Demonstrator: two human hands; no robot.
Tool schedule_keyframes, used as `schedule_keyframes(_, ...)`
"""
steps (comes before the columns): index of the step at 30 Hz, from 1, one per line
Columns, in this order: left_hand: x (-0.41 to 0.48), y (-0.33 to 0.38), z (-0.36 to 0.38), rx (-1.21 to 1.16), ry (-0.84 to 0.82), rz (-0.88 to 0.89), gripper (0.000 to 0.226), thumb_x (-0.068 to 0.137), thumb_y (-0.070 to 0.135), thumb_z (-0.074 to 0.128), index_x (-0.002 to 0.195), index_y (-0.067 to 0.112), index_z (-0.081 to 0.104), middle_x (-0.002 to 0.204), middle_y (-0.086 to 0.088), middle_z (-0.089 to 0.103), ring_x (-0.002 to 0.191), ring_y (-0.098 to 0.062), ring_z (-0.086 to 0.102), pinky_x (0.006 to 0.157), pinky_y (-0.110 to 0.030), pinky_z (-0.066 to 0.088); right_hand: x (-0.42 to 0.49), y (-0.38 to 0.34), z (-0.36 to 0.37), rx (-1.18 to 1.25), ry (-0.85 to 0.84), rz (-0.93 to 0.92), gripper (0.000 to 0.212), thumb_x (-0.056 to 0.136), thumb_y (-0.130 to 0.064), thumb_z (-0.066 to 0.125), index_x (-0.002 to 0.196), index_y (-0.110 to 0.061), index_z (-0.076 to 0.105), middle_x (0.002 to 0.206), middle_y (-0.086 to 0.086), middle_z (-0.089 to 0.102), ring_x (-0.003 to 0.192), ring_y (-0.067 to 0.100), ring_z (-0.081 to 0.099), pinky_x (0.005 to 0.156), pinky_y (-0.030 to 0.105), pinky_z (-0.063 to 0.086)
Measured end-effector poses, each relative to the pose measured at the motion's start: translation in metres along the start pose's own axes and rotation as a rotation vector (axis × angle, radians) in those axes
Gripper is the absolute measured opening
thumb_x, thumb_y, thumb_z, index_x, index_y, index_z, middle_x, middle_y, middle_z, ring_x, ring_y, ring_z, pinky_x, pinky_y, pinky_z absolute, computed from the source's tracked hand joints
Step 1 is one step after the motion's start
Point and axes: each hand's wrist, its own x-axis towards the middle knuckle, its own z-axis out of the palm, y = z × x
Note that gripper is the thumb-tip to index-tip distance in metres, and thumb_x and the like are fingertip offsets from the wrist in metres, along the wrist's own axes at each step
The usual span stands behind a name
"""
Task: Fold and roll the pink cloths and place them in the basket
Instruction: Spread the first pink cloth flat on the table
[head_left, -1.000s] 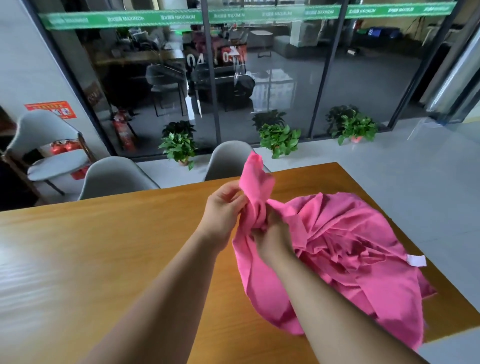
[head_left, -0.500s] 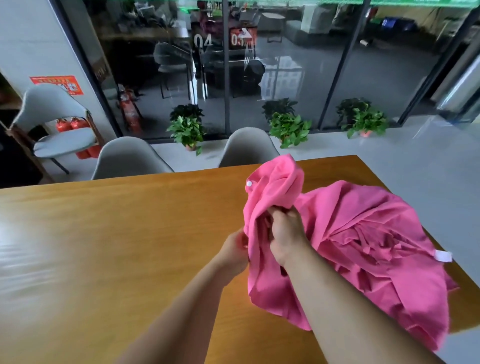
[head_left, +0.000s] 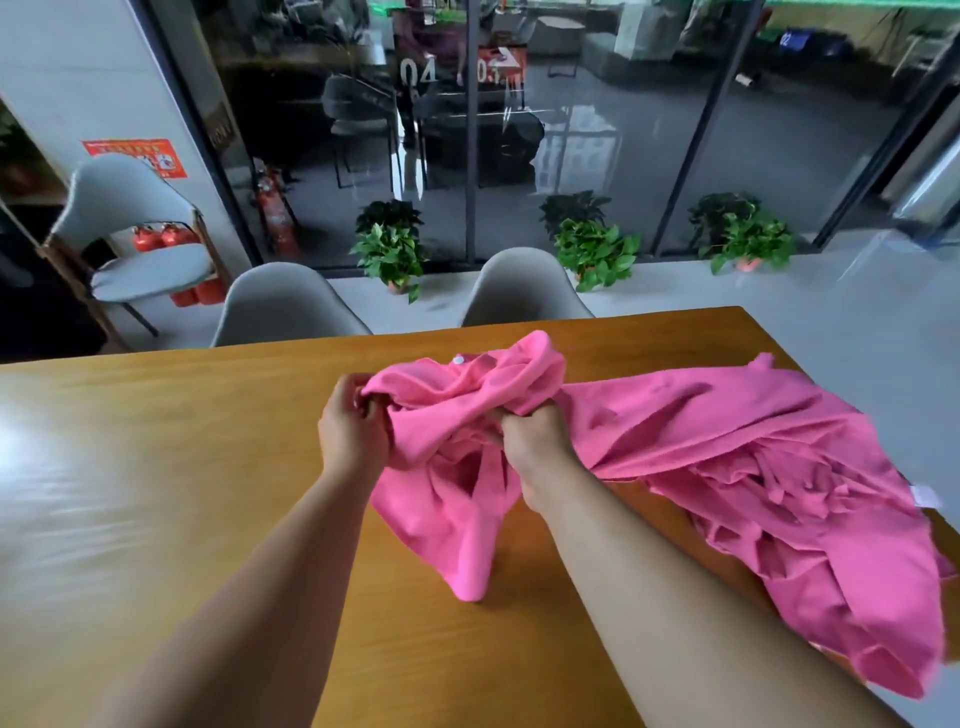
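Note:
A crumpled pink cloth (head_left: 452, 499) with a small white button hangs between my two hands above the wooden table (head_left: 156, 467). My left hand (head_left: 350, 431) pinches its upper left edge. My right hand (head_left: 535, 439) grips a bunched part of it about a hand's width to the right. Its lower end droops down to the tabletop. A heap of more pink cloth (head_left: 779, 478) lies spread over the right side of the table, with a white label (head_left: 923, 494) at its right edge. No basket is in view.
Two grey chairs (head_left: 283, 306) (head_left: 522, 288) stand at the table's far edge, a third (head_left: 130, 228) by the left wall. Potted plants (head_left: 392, 254) line the glass wall behind. The table's right edge runs under the cloth heap.
My hands have moved apart, the left one up and to the left, stretching the cloth's top edge sideways. The cloth sits lower and the heap looks more spread out.

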Motion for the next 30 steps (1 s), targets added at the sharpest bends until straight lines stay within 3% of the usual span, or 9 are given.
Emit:
schedule_keyframes(5, 0.033, -0.016, -0.092, 0.053, 0.178, 0.029, 0.018, 0.091, 0.017, 0.060, 0.099, 0.031, 0.066, 0.086, 0.010, 0.071, 0.083, -0.023, 0.067, 0.072, -0.039, 0.051, -0.006, 0.000, 0.080, 0.027, -0.197, 0.018, 0.043, 0.071, -0.043, 0.080, 0.108, -0.022, 0.079, 0.102, 0.002, 0.081, 0.102, 0.026, 0.076, 0.095, 0.057, 0.059)
schedule_keyframes(8, 0.037, -0.016, -0.148, 0.119, 0.324, 0.009, 0.018, 0.094, 0.015, 0.059, 0.099, 0.030, 0.066, 0.086, 0.008, 0.067, 0.084, -0.021, 0.063, 0.069, -0.031, 0.037, -0.019, -0.003, 0.130, 0.054, -0.299, 0.042, 0.044, 0.070, -0.045, 0.083, 0.107, -0.022, 0.078, 0.102, 0.003, 0.081, 0.101, 0.028, 0.076, 0.093, 0.059, 0.060)
schedule_keyframes(10, 0.037, -0.014, -0.176, 0.194, 0.424, 0.058, 0.016, 0.095, 0.017, 0.060, 0.103, 0.029, 0.068, 0.093, 0.003, 0.069, 0.088, -0.024, 0.062, 0.073, -0.031, 0.037, -0.026, -0.005, 0.154, 0.096, -0.331, 0.044, 0.049, 0.070, -0.048, 0.084, 0.111, -0.022, 0.077, 0.104, 0.003, 0.080, 0.100, 0.028, 0.077, 0.093, 0.057, 0.061)
schedule_keyframes(13, 0.037, -0.017, -0.208, 0.279, 0.516, 0.107, 0.017, 0.097, 0.020, 0.062, 0.109, 0.030, 0.068, 0.105, -0.003, 0.069, 0.095, -0.028, 0.063, 0.077, -0.035, 0.043, -0.035, -0.007, 0.181, 0.149, -0.406, 0.054, 0.021, 0.094, -0.021, 0.076, 0.115, -0.018, 0.076, 0.107, 0.003, 0.080, 0.098, 0.022, 0.078, 0.090, 0.048, 0.063)
schedule_keyframes(15, 0.034, -0.022, -0.214, 0.290, 0.528, 0.122, 0.018, 0.096, 0.021, 0.062, 0.111, 0.030, 0.067, 0.107, -0.004, 0.068, 0.098, -0.030, 0.062, 0.081, -0.040, 0.046, -0.037, -0.010, 0.186, 0.167, -0.416, 0.071, 0.018, 0.099, -0.008, 0.068, 0.111, -0.019, 0.076, 0.108, 0.002, 0.080, 0.098, 0.017, 0.076, 0.085, 0.039, 0.063)
schedule_keyframes(20, 0.009, -0.034, -0.175, 0.278, 0.422, 0.084, 0.007, 0.097, 0.027, 0.061, 0.102, 0.026, 0.065, 0.100, -0.003, 0.067, 0.093, -0.032, 0.062, 0.077, -0.043, 0.048, -0.023, -0.014, 0.160, 0.167, -0.324, 0.091, 0.023, 0.100, -0.001, 0.060, 0.112, -0.014, 0.076, 0.109, 0.008, 0.079, 0.101, 0.019, 0.076, 0.086, 0.040, 0.064)
schedule_keyframes(23, -0.009, -0.036, -0.129, 0.259, 0.306, 0.055, 0.011, 0.098, 0.034, 0.059, 0.093, 0.024, 0.059, 0.090, 0.001, 0.064, 0.085, -0.028, 0.060, 0.069, -0.038, 0.040, -0.005, -0.015, 0.128, 0.194, -0.256, 0.111, 0.023, 0.102, -0.005, 0.057, 0.111, -0.015, 0.076, 0.103, 0.004, 0.080, 0.096, 0.016, 0.077, 0.079, 0.036, 0.065)
schedule_keyframes(27, -0.026, -0.021, -0.071, 0.296, 0.070, -0.023, 0.025, 0.098, 0.040, 0.060, 0.085, 0.021, 0.049, 0.075, 0.000, 0.063, 0.074, -0.032, 0.059, 0.062, -0.038, 0.035, 0.023, -0.010, 0.084, 0.240, -0.135, 0.189, 0.018, 0.103, -0.010, 0.057, 0.110, -0.015, 0.073, 0.098, 0.004, 0.080, 0.089, 0.017, 0.077, 0.065, 0.032, 0.061)
schedule_keyframes(30, -0.029, -0.004, -0.028, 0.316, -0.150, 0.019, 0.027, 0.095, 0.040, 0.064, 0.086, 0.019, 0.051, 0.074, -0.004, 0.066, 0.076, -0.037, 0.064, 0.062, -0.043, 0.044, 0.051, -0.015, 0.050, 0.295, -0.085, 0.226, 0.021, 0.103, -0.012, 0.056, 0.117, -0.015, 0.072, 0.105, 0.009, 0.080, 0.095, 0.023, 0.076, 0.070, 0.037, 0.061)
